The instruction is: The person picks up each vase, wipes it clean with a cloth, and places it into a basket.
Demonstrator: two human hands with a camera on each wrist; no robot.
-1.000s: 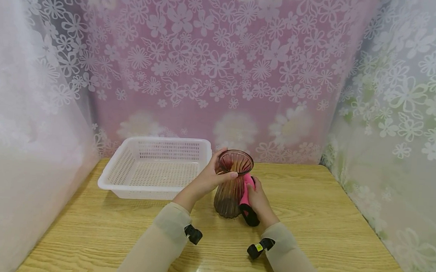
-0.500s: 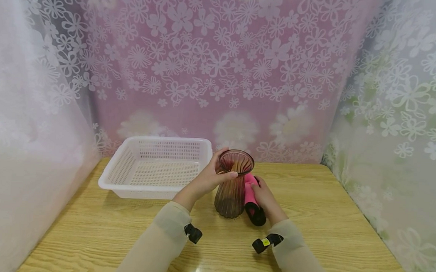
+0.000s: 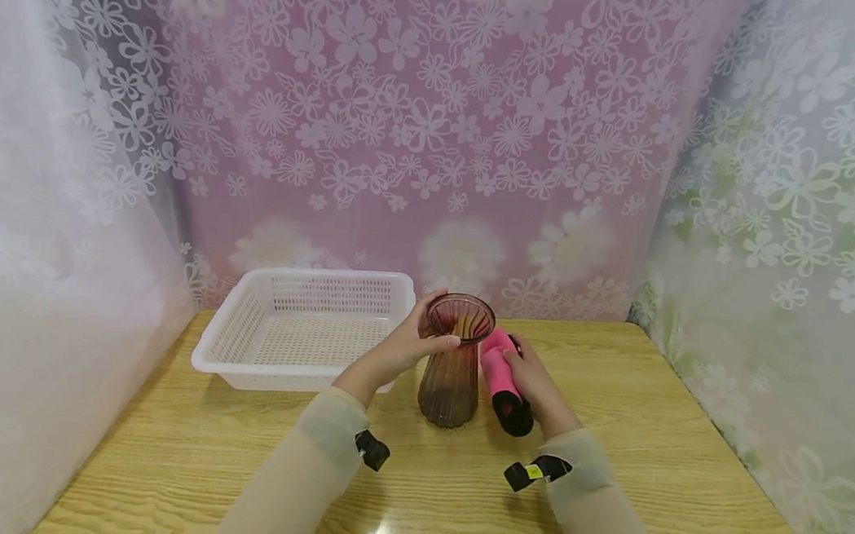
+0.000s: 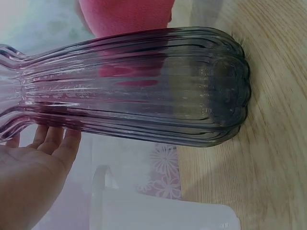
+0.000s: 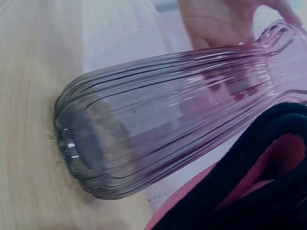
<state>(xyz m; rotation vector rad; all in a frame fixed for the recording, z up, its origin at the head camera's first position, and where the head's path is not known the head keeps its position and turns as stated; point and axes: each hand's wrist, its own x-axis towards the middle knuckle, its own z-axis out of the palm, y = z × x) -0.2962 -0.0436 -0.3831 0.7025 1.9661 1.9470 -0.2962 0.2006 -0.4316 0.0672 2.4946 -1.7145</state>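
A ribbed glass vase, pinkish purple at the flared top and smoky grey at the base, stands at the middle of the table. My left hand holds it around the neck just under the rim, thumb in front. To its right, my right hand grips a folded pink cloth with black edging. In the left wrist view, pink fabric shows behind the vase and through its glass. The right wrist view has the folded black edge close in front of the vase.
A white plastic basket with slotted walls stands on the left of the wooden table, near the left hand. Floral curtains enclose the back and both sides. Each wrist wears a black camera strap.
My right hand has moved right with the pink cloth, away from the vase's side, and the cloth has turned to show more of its face. The left hand and vase have shifted very slightly left.
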